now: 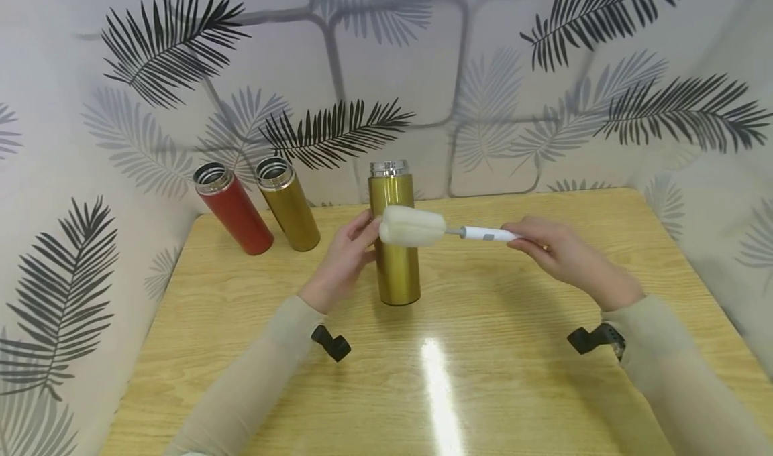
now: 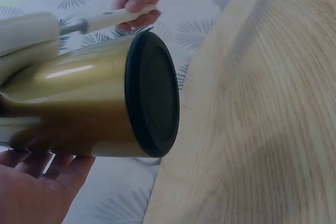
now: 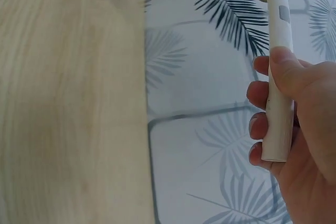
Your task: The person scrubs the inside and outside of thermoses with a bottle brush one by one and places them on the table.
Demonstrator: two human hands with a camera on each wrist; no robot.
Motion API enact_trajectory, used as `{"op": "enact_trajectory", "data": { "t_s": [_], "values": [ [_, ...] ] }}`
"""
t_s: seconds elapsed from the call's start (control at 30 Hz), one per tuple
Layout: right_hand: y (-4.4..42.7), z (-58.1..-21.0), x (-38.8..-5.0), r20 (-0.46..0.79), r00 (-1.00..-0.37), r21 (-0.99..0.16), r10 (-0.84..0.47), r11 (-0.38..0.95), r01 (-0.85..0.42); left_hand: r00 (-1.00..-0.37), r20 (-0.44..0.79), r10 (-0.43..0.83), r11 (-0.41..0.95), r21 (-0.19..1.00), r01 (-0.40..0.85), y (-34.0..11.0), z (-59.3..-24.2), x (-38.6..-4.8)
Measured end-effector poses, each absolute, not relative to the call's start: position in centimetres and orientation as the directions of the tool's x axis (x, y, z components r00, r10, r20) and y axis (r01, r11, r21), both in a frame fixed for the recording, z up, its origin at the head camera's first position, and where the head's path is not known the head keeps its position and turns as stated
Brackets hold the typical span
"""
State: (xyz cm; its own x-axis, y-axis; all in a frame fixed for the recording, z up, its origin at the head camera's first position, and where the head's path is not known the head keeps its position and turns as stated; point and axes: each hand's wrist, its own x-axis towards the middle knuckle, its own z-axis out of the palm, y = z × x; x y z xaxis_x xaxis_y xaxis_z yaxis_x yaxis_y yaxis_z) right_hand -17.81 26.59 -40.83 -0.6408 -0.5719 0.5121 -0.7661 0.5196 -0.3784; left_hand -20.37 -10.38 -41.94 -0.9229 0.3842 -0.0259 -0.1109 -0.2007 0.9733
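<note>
My left hand (image 1: 347, 255) grips a tall gold thermos flask (image 1: 398, 275) from its left side. The flask is upright with a bare metal neck and no lid on it. Its black base (image 2: 152, 95) shows whole in the left wrist view, off the table. A white-handled bottle brush (image 1: 483, 234) lies level in my right hand (image 1: 558, 251), thumb and fingers curled round the handle (image 3: 280, 114). The brush's cream sponge head (image 1: 413, 226) is in front of the flask's body, near my left fingertips. Whether sponge and flask touch, I cannot tell.
A red flask (image 1: 235, 214) and a shorter gold flask (image 1: 292, 211) stand lidless at the table's back left. The wooden table (image 1: 483, 375) ends at a leaf-patterned wall (image 1: 398, 60) behind. Light glares on the tabletop in front.
</note>
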Motion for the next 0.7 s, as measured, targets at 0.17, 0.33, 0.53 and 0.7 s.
{"op": "enact_trajectory", "data": {
  "t_s": [0.17, 0.33, 0.53, 0.7],
  "values": [
    [26.5, -41.7, -17.2, 0.441, -0.655, -0.424, -0.614, 0.501, -0.755, -0.938, -0.020, 0.347, -0.240, 0.964, -0.110, -10.8, -41.8, -21.0],
    [26.4, -42.0, -16.7, 0.398, -0.664, -0.437, -0.633, 0.506, -0.744, -0.954, 0.012, 0.299, -0.281, 0.957, -0.076, -11.1, -41.5, -21.4],
    [26.4, -42.0, -16.5, 0.386, -0.645, -0.438, -0.660, 0.484, -0.758, -0.958, 0.020, 0.287, -0.291, 0.954, -0.067, -11.4, -41.5, -21.6],
    [26.6, -42.0, -16.6, 0.451, -0.621, -0.387, -0.642, 0.486, -0.784, -0.952, 0.030, 0.306, -0.314, 0.947, -0.071, -11.2, -41.4, -21.5]
  ]
}}
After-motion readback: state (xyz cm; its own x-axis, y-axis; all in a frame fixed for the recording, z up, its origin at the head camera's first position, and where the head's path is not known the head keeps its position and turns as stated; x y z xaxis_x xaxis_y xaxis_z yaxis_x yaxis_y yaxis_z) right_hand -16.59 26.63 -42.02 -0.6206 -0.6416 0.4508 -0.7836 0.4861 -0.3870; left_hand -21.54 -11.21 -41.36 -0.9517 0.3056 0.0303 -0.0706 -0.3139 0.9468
